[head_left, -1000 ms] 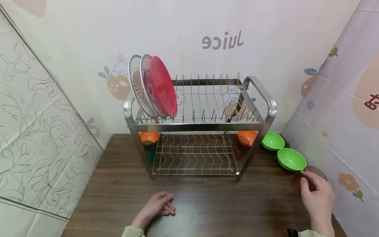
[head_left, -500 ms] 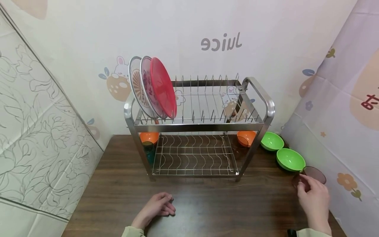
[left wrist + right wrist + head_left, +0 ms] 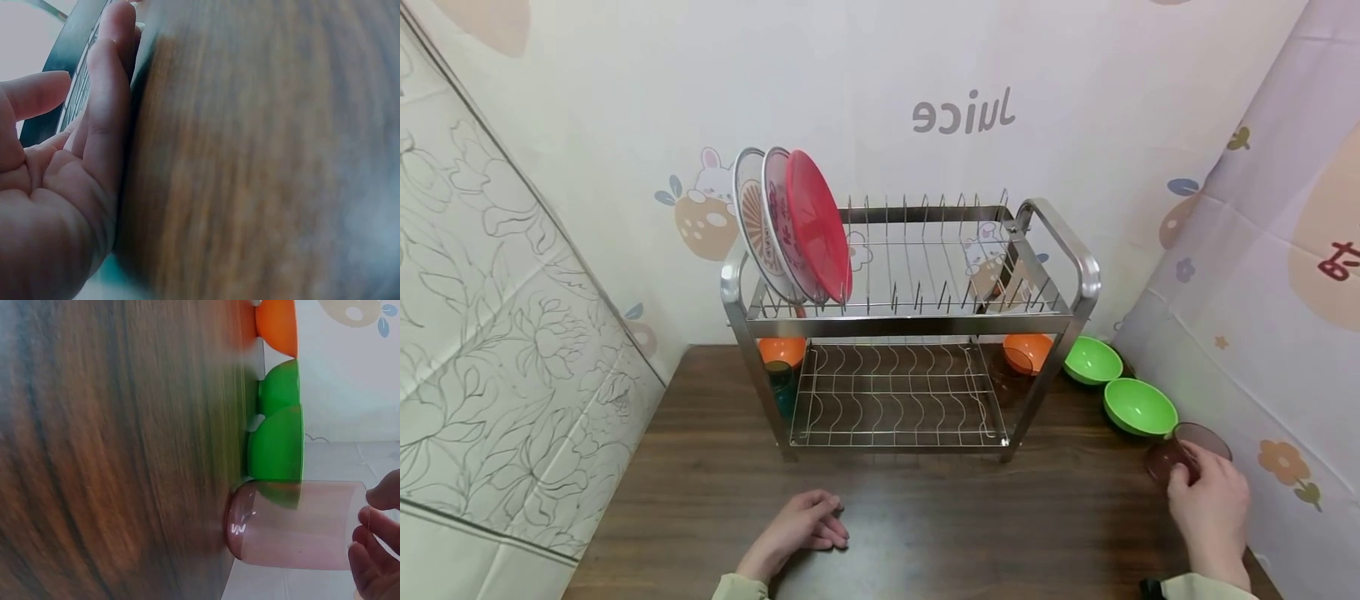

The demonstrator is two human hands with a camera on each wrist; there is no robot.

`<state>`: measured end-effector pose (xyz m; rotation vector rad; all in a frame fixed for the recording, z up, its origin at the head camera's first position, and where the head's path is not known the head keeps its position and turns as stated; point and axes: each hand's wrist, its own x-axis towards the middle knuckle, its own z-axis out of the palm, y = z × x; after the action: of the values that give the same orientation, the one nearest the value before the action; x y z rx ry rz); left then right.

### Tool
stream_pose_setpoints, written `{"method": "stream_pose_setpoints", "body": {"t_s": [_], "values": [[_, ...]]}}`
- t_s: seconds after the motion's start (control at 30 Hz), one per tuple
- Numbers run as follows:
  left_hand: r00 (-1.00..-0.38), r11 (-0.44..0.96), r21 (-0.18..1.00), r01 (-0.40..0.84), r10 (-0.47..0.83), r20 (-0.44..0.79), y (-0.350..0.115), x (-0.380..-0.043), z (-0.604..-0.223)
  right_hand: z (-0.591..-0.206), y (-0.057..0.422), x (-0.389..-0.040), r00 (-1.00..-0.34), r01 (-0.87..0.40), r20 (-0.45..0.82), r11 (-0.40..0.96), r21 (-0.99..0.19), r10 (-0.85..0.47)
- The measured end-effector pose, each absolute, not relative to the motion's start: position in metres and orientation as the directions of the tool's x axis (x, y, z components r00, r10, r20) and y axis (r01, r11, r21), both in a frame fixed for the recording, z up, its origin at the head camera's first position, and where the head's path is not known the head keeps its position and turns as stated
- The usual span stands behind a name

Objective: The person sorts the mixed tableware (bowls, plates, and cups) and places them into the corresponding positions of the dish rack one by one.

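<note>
My right hand (image 3: 1212,500) is at a clear pinkish-brown cup (image 3: 294,525) by the table's right side. Thumb and fingers pinch the cup's rim, and its base rests on the tabletop in the right wrist view. Just behind the cup sits a green bowl (image 3: 1141,407), with a second green bowl (image 3: 1093,361) farther back. My left hand (image 3: 801,525) rests on the table in front of the rack, fingers relaxed and nothing held. In the left wrist view the left palm (image 3: 56,200) shows, thumb apart from the fingers.
A two-tier metal dish rack (image 3: 910,325) stands mid-table. Upright in its top left are a red plate (image 3: 820,229) and two patterned plates. Orange bowls (image 3: 1028,352) (image 3: 782,350) and a teal cup (image 3: 782,392) show by its legs, with another brownish cup (image 3: 1011,383) at right.
My right fingers have shifted slightly toward the near side of the cup's rim, so more of the rim shows. The left hand stays in place.
</note>
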<state>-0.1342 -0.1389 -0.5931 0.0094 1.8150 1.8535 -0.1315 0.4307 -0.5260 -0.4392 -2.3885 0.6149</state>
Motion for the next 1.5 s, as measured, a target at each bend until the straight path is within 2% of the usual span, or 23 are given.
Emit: {"method": "stream_pose_setpoints", "body": {"t_s": [0.23, 0.57, 1.13, 1.5], "values": [[-0.847, 0.058, 0.924, -0.378, 0.383, -0.370, -0.136, -0.136, -0.591, -0.526, 0.442, -0.134, -0.777, 0.262, 0.401, 0.829, -0.494, 0.485], [-0.841, 0.063, 0.923, -0.379, 0.392, -0.372, -0.135, -0.139, -0.586, -0.529, 0.438, -0.130, -0.797, 0.297, 0.370, 0.843, -0.449, 0.477], [-0.849, 0.075, 0.924, -0.376, 0.371, -0.376, -0.133, -0.136, -0.586, -0.508, 0.371, -0.109, -0.719, 0.085, 0.560, 0.852, -0.516, 0.411], [-0.889, 0.098, 0.952, -0.291, 0.339, -0.307, -0.123, -0.126, -0.578, -0.503, 0.325, -0.101, -0.741, 0.019, 0.510, 0.774, -0.633, 0.436]]}}
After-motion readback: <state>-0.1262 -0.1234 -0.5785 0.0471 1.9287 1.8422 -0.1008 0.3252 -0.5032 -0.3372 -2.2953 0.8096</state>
